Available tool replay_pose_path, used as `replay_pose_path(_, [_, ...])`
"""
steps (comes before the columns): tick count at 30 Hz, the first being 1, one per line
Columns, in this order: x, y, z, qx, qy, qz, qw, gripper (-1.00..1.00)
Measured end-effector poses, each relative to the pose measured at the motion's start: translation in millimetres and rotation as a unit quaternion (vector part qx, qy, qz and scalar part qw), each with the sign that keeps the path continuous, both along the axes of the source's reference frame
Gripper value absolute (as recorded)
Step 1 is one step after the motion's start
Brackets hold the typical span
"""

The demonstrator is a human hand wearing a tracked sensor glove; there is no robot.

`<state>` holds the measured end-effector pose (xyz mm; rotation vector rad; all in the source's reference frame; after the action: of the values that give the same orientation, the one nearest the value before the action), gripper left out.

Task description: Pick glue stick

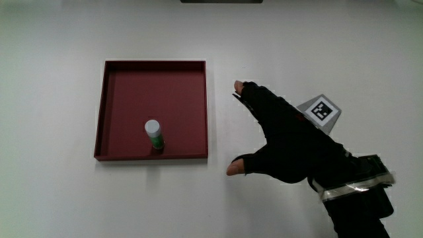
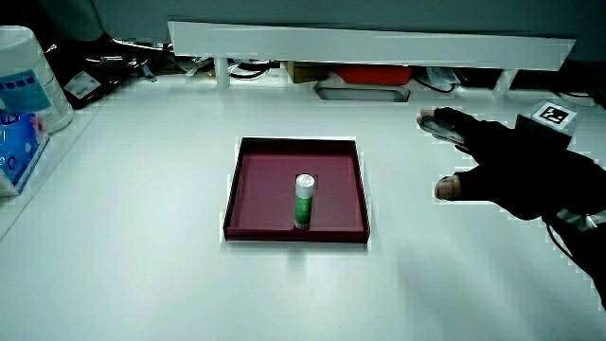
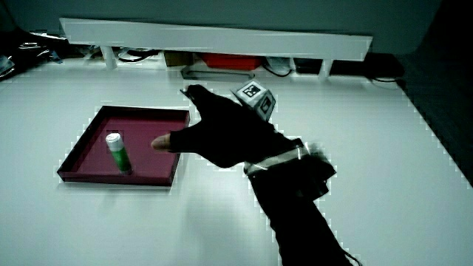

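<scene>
A glue stick [image 1: 154, 135] with a green body and white cap stands upright in a dark red tray [image 1: 112, 99], near the tray's wall closest to the person. It shows in both side views [image 2: 303, 201] [image 3: 116, 153]. The gloved hand [image 1: 277, 135] hovers over the bare table beside the tray, fingers spread and holding nothing. It carries a patterned cube [image 1: 320, 112] on its back. The hand [image 2: 502, 161] [image 3: 222, 133] is apart from the tray and from the glue stick.
A low white partition [image 2: 369, 43] runs along the table's edge farthest from the person, with clutter under it. A white and blue container [image 2: 24, 104] stands at the table's edge in a side view.
</scene>
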<state>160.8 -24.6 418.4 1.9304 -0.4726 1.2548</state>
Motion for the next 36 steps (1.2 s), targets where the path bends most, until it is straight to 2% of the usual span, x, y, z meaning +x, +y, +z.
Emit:
replay_pose_path(2, [-6.1, 0.4, 3, -0.011, -0.009, 0.001, 0.9999, 0.0])
replay_pose_path(5, [-14.1, 0.0, 8, -0.028, 0.004, 0.003, 0.9996, 0.0])
replay_pose_path(10, [-30.3, -2.6, 21, -0.034, -0.015, 0.001, 0.9993, 0.0])
replay_pose_path(11, [-33.0, -2.9, 25, -0.036, -0.009, 0.0, 0.9993, 0.0])
replay_pose_path(13, [-39.7, -3.5, 33, -0.036, -0.016, -0.003, 0.9992, 0.0])
replay_pose_path(14, [-44.9, -1.7, 28, -0.078, -0.028, 0.006, 0.9965, 0.0])
replay_pose_path(18, [-59.0, -2.6, 46, -0.071, -0.023, 0.0, 0.9972, 0.0])
replay_pose_path(19, [-62.7, -3.1, 50, -0.062, -0.038, -0.005, 0.9974, 0.0])
replay_pose_path(21, [-68.7, -2.9, 56, -0.068, -0.036, -0.003, 0.997, 0.0])
replay_pose_path(22, [-72.0, -3.0, 60, -0.065, -0.046, -0.005, 0.9968, 0.0])
replay_pose_path(24, [-78.6, -2.2, 65, -0.077, -0.053, -0.005, 0.9956, 0.0])
replay_pose_path(26, [-85.3, -1.9, 74, -0.074, -0.06, -0.008, 0.9954, 0.0])
replay_pose_path(27, [-88.2, -1.4, 74, -0.078, -0.05, -0.007, 0.9957, 0.0])
replay_pose_path(31, [-99.5, -0.2, 90, -0.074, -0.073, -0.009, 0.9945, 0.0])
replay_pose_path(34, [-106.6, 1.2, 96, -0.084, -0.06, -0.01, 0.9946, 0.0])
replay_pose_path(36, [-111.1, 1.7, 101, -0.084, -0.063, -0.009, 0.9944, 0.0])
